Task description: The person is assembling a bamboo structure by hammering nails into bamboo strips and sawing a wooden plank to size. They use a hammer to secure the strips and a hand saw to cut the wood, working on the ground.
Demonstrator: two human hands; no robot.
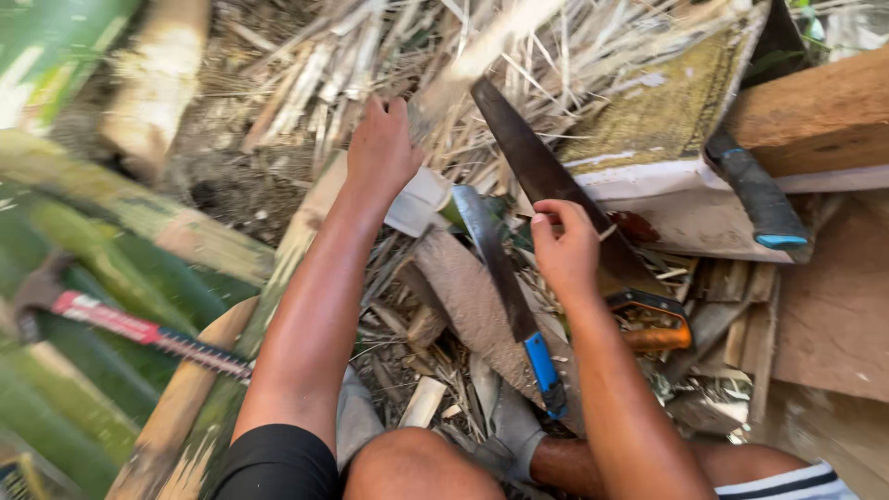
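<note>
Ground cover of dry split cane and straw fills the upper part of the view, with green bamboo culms lying across the left side. A pale wooden block and a flat board sit at right, the block raised as if to serve as a rest.

A long split bamboo strip runs from bottom left up toward centre. The person's left hand lies on its upper end, palm down, fingers together and pressing, apparently to pin the strip in place.

Two hand saws lie among the debris. One has a dark blade and an orange handle; the right hand rests on that blade, fingers curled, thumb and forefinger seeming to pinch something small, too small to make out. The other saw, with a blue handle, lies loose between the forearms.

A black-and-blue tool handle leans on the block. A red-handled hammer lies on the green culms at left, within arm's reach.
</note>
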